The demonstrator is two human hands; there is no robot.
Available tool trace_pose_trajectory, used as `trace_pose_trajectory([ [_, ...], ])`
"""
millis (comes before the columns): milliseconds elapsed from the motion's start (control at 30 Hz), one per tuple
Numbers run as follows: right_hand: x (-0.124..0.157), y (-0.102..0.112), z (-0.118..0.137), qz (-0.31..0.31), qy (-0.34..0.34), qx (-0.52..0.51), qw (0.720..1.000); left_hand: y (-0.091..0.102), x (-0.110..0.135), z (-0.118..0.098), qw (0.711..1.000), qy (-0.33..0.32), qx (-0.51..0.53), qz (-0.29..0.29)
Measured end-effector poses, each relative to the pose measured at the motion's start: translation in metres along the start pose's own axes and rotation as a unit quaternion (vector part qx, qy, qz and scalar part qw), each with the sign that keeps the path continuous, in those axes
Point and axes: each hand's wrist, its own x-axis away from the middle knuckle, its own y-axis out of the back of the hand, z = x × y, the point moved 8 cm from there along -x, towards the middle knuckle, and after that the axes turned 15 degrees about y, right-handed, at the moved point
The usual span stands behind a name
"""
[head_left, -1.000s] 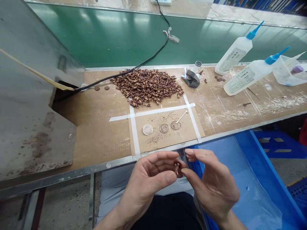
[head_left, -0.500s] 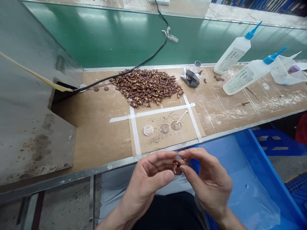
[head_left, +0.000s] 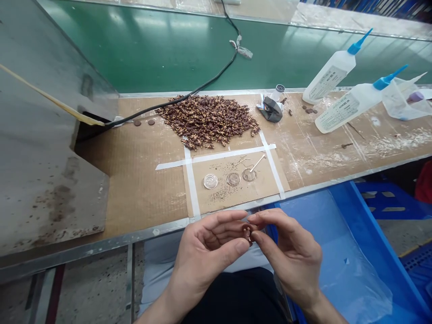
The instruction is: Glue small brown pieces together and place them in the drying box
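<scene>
My left hand (head_left: 205,252) and my right hand (head_left: 290,256) meet in front of the bench edge, over my lap. Together their fingertips pinch a small brown and gold piece (head_left: 247,232); both hands are closed on it. A big heap of similar brown and gold pieces (head_left: 207,119) lies on the cardboard bench top farther back. Nearer me, inside a rectangle of white tape, sit three small clear round dishes (head_left: 231,179) with a thin stick (head_left: 257,162) resting at the rightmost one.
Two white squeeze bottles with blue nozzles (head_left: 332,72) (head_left: 354,103) lie at the right rear. A black cable (head_left: 189,95) runs across the green conveyor belt (head_left: 168,49). A blue crate lined with plastic film (head_left: 340,265) stands below the bench on my right.
My hands have drawn closer together around the small piece, and my right fingers have closed further onto it. The view has shifted slightly.
</scene>
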Motion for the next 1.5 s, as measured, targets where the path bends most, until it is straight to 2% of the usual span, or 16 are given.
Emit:
trace_pose_trajectory([
  [200, 0.0, -0.002, -0.002, 0.011, -0.017, 0.0, 1.0, 0.003, 0.007, -0.007, 0.995, -0.015, -0.081, -0.064],
  [333, -0.005, -0.003, -0.004, 0.039, -0.028, 0.009, 0.999, 0.0, 0.014, -0.02, 0.972, -0.071, -0.196, -0.111],
  [467, -0.01, -0.004, -0.006, 0.085, -0.034, 0.02, 0.996, -0.006, 0.022, -0.031, 0.917, -0.155, -0.345, -0.13],
  [567, -0.012, -0.003, -0.008, 0.109, -0.047, 0.018, 0.993, -0.011, 0.026, -0.033, 0.871, -0.203, -0.43, -0.122],
  [733, -0.018, -0.001, -0.008, 0.141, -0.066, 0.02, 0.988, -0.02, 0.032, -0.034, 0.803, -0.273, -0.519, -0.102],
  [833, -0.021, -0.002, -0.008, 0.169, -0.078, 0.02, 0.982, -0.024, 0.034, -0.031, 0.782, -0.294, -0.546, -0.071],
  [900, -0.022, -0.004, -0.01, 0.176, -0.089, 0.02, 0.98, -0.022, 0.031, -0.029, 0.794, -0.271, -0.541, -0.063],
  [933, -0.022, -0.004, -0.01, 0.177, -0.091, 0.022, 0.98, -0.019, 0.027, -0.027, 0.81, -0.246, -0.528, -0.069],
  [1000, -0.021, -0.003, -0.011, 0.172, -0.087, 0.027, 0.981, -0.009, 0.019, -0.022, 0.858, -0.175, -0.474, -0.09],
  [1100, -0.018, 0.002, -0.009, 0.144, -0.065, 0.031, 0.987, 0.006, 0.008, -0.011, 0.936, -0.071, -0.326, -0.11],
  [1167, -0.017, 0.006, -0.005, 0.126, -0.031, 0.038, 0.991, 0.012, 0.002, -0.002, 0.968, -0.015, -0.227, -0.105],
  [1233, -0.015, 0.008, 0.002, 0.119, 0.018, 0.05, 0.991, 0.014, -0.002, 0.005, 0.981, 0.025, -0.166, -0.097],
  [1300, -0.011, 0.008, 0.005, 0.119, 0.06, 0.064, 0.989, 0.013, -0.005, 0.011, 0.983, 0.049, -0.149, -0.093],
  [1400, -0.002, 0.006, 0.007, 0.115, 0.098, 0.084, 0.985, 0.007, -0.007, 0.017, 0.979, 0.065, -0.169, -0.096],
  [1500, 0.007, 0.013, 0.01, 0.084, 0.105, 0.083, 0.987, 0.0, -0.008, 0.023, 0.969, 0.08, -0.2, -0.118],
])
